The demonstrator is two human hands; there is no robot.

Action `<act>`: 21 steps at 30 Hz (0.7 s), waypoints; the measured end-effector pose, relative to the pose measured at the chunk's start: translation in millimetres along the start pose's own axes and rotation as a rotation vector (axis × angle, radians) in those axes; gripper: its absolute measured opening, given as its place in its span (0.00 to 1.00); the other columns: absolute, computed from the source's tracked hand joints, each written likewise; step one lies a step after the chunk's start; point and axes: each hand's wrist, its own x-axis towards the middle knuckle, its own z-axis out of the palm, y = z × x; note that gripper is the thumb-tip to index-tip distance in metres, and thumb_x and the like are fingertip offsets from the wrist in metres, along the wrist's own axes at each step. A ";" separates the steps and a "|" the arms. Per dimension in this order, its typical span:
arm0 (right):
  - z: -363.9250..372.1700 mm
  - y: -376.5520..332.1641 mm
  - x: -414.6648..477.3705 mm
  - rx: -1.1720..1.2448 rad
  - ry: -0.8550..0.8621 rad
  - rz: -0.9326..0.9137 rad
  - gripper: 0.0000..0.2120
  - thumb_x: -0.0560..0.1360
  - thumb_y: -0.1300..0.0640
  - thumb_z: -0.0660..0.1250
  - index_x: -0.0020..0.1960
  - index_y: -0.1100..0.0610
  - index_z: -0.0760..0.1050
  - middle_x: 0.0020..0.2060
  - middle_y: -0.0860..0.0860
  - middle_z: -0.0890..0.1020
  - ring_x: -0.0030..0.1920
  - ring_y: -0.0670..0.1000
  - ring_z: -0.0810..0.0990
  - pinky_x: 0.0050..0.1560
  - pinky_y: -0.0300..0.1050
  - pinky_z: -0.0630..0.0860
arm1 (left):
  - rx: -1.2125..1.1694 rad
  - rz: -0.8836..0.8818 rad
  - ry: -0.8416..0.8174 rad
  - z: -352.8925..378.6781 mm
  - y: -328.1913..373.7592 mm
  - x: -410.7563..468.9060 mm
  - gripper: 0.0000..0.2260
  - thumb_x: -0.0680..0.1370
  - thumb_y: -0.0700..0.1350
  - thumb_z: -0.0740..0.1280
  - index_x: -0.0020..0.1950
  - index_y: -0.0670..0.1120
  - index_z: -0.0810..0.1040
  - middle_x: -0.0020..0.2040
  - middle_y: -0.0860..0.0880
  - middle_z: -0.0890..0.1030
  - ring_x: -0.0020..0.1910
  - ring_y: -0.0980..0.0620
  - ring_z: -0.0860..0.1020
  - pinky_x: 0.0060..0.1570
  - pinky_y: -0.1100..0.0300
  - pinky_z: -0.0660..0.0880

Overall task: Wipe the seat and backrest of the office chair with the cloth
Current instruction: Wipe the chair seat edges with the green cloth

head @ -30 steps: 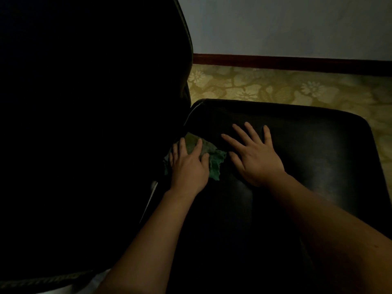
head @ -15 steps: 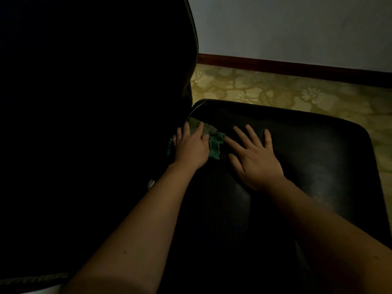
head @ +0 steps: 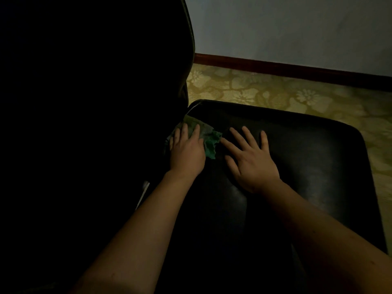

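No readable text, labels, brands or numbers anywhere; scene dim.

You are standing in a dim indoor room that reads as a home rather than a shop or workshop. The floor [head: 275, 94] says so most plainly: a yellow-green covering printed with large pale flowers and leaves, a domestic pattern. It meets a plain, pale blue-grey wall [head: 286, 28] along a dark red-brown skirting [head: 275, 67]. The furniture in your view is 1 chair [head: 307, 155], black and smooth like leather, with a padded seat and a tall backrest [head: 84, 102] filling the left side. The light is low, so you cannot tell whether this is a study, a bedroom or a home office.
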 end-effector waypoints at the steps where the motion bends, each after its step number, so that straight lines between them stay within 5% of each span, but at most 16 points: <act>1: 0.0 -0.1 -0.1 0.001 0.001 0.000 0.30 0.79 0.38 0.38 0.79 0.41 0.54 0.81 0.49 0.52 0.80 0.55 0.43 0.75 0.67 0.37 | 0.016 -0.004 -0.002 0.9 0.1 4.0 0.23 0.87 0.50 0.50 0.83 0.50 0.52 0.82 0.43 0.52 0.81 0.42 0.49 0.79 0.47 0.48; 12: 2.0 1.0 -0.3 0.009 0.020 0.005 0.27 0.80 0.39 0.42 0.79 0.39 0.53 0.80 0.49 0.54 0.80 0.55 0.45 0.75 0.67 0.37 | 0.010 -0.103 -0.066 -5.7 21.0 46.9 0.24 0.86 0.46 0.53 0.82 0.48 0.53 0.82 0.41 0.51 0.79 0.39 0.54 0.78 0.44 0.52; 21: -0.4 0.0 -0.6 0.028 0.012 0.000 0.28 0.79 0.38 0.40 0.79 0.39 0.52 0.80 0.48 0.53 0.80 0.55 0.43 0.75 0.66 0.36 | 0.084 -0.018 0.032 -5.1 8.5 38.8 0.22 0.86 0.45 0.55 0.80 0.45 0.60 0.79 0.42 0.61 0.75 0.42 0.63 0.72 0.50 0.62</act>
